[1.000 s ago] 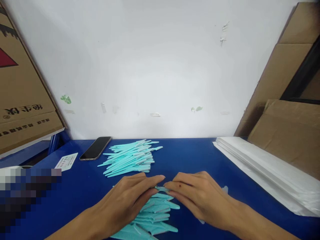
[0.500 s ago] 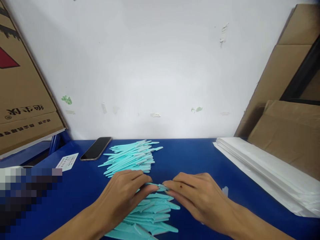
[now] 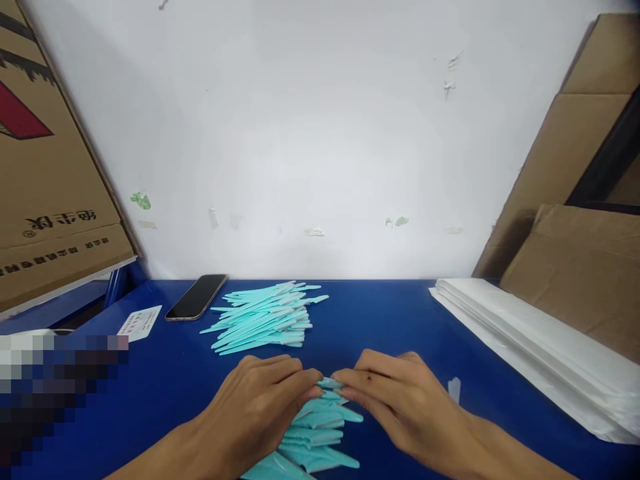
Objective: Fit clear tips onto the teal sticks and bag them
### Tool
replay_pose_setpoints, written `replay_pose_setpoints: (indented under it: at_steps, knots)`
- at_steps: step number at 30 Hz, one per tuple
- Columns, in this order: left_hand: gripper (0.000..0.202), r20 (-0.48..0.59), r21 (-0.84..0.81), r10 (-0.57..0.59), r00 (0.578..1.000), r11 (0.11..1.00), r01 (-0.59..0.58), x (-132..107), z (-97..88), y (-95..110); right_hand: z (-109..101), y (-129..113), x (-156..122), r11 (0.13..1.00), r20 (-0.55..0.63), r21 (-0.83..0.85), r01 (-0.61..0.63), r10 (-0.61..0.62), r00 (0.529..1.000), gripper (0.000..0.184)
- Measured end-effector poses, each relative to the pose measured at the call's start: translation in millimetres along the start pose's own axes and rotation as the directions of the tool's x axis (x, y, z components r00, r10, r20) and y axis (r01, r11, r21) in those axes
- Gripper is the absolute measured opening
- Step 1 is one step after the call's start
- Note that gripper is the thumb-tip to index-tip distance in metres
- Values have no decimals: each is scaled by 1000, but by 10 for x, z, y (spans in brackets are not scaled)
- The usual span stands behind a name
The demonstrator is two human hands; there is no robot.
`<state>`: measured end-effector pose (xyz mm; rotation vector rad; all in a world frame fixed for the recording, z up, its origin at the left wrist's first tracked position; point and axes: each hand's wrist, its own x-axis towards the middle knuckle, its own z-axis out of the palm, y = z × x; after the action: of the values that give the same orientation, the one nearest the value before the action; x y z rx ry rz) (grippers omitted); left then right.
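Note:
My left hand (image 3: 260, 403) and my right hand (image 3: 407, 397) meet over the table. A turquoise eyebrow razor (image 3: 330, 383) is pinched between the fingertips of both hands, and only a short piece of it shows. Right below, a pile of similar turquoise razors (image 3: 316, 438) lies with the thin ends pointing right; my left hand hides part of it. Farther back, a second heap of turquoise razors (image 3: 265, 319) rests on the table, apart from both hands.
On the blue table (image 3: 380, 313) lie a phone (image 3: 197, 298) and a white printed card (image 3: 140, 323) at left. Folded white sheets (image 3: 530, 360) line the right side. Cardboard boxes (image 3: 65, 180) stand at both sides, before a white wall. A small clear piece (image 3: 454, 388) lies behind my right wrist.
My left hand has slid right along the razor, so its fingertips are now closer to my right hand's. Less of the held razor shows. The view has shifted slightly.

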<state>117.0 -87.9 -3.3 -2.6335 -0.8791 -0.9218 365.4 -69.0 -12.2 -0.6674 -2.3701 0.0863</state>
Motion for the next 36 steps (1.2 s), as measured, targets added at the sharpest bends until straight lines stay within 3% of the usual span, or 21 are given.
replay_pose_setpoints:
  at_steps: [6,13,16,19,21,27,31,36]
  knots:
    - [18,-9,-25,5,1000,1000,-5,-17,-3,17,-43,-62,16,1000,-34,3,-2,2,999,22]
    - [17,41,105,162,986,981,-165,24,-74,-160,-79,70,64,988,45,-113,109,-104,994,26]
    - [17,-40,103,85,996,991,-80,60,-166,-337,-167,190,87,987,-30,-138,84,-89,996,24]
    - [20,-73,142,-115,991,982,124,73,-238,-555,-268,308,87,989,-104,-125,81,-95,990,20]
    - [24,-59,201,-190,980,959,198,59,-249,-703,-308,365,79,988,-123,-126,88,-104,987,19]
    - [31,38,352,-252,967,909,223,-58,-165,-1033,-286,394,65,978,-49,-165,125,-135,990,20]
    - [31,68,420,-277,958,879,225,-106,-127,-1124,-270,364,73,976,-17,-171,138,-143,990,23]
    - [30,51,377,-281,958,894,242,-116,-91,-1170,-280,357,76,977,-5,-168,130,-133,991,25]
